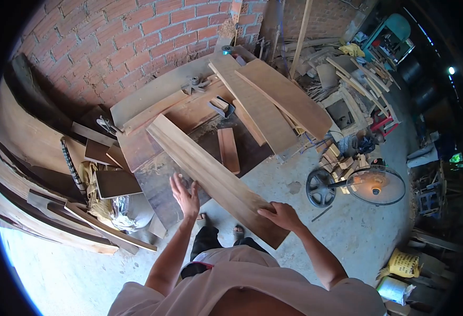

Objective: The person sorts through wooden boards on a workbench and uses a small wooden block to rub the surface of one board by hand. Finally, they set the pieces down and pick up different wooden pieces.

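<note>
A long wooden board (215,179) slants across the workbench (160,176), its near end jutting over the bench edge toward my body. My right hand (283,216) grips that near end, thumb on top and fingers hidden beneath. Beside the board's left edge is my left hand (185,197), fingers spread and holding nothing; whether it touches the board I cannot tell. A short reddish wood block (228,150) lies on the bench just beyond the board. Farther back sits a hand plane (221,106), or a similar small tool with a wooden body.
Two wide planks (284,95) lie at the bench's right side. A fan (376,181) stands on the floor to the right, near a pile of wood offcuts (339,160). Curved boards (42,210) lean at the left. A brick wall (110,47) rises behind the bench.
</note>
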Demonstrator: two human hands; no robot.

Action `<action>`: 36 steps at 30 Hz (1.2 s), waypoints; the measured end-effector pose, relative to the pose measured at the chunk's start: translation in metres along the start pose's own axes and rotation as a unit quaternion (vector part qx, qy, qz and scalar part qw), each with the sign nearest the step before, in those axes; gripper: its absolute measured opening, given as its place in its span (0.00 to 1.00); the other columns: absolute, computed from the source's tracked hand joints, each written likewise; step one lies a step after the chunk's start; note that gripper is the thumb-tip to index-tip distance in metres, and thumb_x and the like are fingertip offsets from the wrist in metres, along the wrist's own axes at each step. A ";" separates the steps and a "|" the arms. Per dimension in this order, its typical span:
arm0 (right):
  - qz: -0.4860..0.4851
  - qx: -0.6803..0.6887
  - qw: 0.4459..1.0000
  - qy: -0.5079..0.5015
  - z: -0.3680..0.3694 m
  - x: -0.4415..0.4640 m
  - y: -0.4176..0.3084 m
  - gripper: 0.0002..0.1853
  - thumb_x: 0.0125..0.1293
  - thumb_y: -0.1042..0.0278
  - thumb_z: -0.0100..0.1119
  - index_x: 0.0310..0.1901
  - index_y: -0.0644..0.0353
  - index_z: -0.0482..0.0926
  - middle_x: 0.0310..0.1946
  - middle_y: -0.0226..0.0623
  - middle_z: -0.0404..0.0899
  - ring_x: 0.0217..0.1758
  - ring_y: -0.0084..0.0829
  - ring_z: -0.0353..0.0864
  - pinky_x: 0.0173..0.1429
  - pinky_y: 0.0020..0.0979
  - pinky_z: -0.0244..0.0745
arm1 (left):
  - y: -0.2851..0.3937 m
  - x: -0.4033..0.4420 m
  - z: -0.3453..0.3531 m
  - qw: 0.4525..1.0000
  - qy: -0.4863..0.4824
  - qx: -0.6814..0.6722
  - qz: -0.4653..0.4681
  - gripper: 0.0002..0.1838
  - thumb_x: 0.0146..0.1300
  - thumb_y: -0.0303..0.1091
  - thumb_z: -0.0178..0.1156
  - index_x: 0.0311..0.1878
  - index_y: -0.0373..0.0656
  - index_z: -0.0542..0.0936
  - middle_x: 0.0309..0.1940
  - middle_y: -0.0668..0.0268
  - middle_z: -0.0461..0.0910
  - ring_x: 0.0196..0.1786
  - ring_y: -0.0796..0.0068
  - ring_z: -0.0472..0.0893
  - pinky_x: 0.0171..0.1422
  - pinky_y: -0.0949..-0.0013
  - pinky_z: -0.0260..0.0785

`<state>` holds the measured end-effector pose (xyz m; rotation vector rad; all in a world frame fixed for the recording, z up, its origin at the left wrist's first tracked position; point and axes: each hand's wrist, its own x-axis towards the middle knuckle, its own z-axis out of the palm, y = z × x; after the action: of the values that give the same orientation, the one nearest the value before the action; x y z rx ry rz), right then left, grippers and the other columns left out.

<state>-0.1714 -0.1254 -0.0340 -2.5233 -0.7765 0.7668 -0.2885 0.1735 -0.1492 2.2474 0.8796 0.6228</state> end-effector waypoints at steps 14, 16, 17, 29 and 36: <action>-0.077 -0.226 0.935 0.260 0.007 -0.072 -0.081 0.19 0.62 0.51 0.67 0.27 0.54 0.72 0.18 0.32 0.75 0.21 0.33 0.79 0.25 0.35 0.74 | 0.067 0.056 -0.040 0.654 -0.302 -0.574 -0.389 0.35 0.58 0.57 0.64 0.62 0.48 0.68 0.61 0.54 0.65 0.67 0.56 0.67 0.70 0.44 0.62; -0.058 -0.172 0.933 0.312 0.021 -0.084 -0.088 0.16 0.63 0.53 0.67 0.28 0.55 0.75 0.20 0.31 0.76 0.23 0.33 0.80 0.28 0.36 0.75 | 0.073 0.058 -0.045 0.645 -0.321 -0.613 -0.326 0.30 0.58 0.53 0.63 0.58 0.46 0.71 0.60 0.58 0.69 0.65 0.57 0.69 0.68 0.44 0.63; -0.008 -0.096 0.968 0.231 0.027 -0.094 -0.086 0.20 0.58 0.55 0.73 0.47 0.57 0.81 0.37 0.42 0.81 0.41 0.42 0.82 0.44 0.38 0.78 | 0.077 0.061 -0.047 0.646 -0.328 -0.608 -0.325 0.30 0.58 0.53 0.63 0.58 0.46 0.71 0.60 0.58 0.69 0.65 0.57 0.69 0.68 0.44 0.63; 0.007 0.361 0.927 0.097 -0.001 -0.032 -0.056 0.66 0.45 0.60 0.83 0.78 0.57 0.42 0.75 0.48 0.50 0.79 0.42 0.48 0.80 0.41 0.48 | 0.179 0.142 -0.012 0.596 -0.502 -0.625 -0.055 0.39 0.63 0.48 0.59 0.72 0.37 0.61 0.69 0.57 0.68 0.71 0.61 0.69 0.74 0.56 0.63; 0.036 0.144 0.942 0.302 -0.107 0.056 0.039 0.53 0.36 0.61 0.82 0.69 0.52 0.64 0.62 0.44 0.69 0.65 0.46 0.68 0.68 0.45 0.65 | 0.219 0.127 0.077 0.713 -0.413 -0.539 -0.176 0.33 0.73 0.51 0.52 0.75 0.51 0.58 0.64 0.66 0.69 0.68 0.70 0.66 0.71 0.57 0.61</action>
<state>-0.0528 -0.1429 0.0079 -2.3224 -0.3306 0.0842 -0.0641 0.1100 -0.0232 0.9980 0.2713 -0.1255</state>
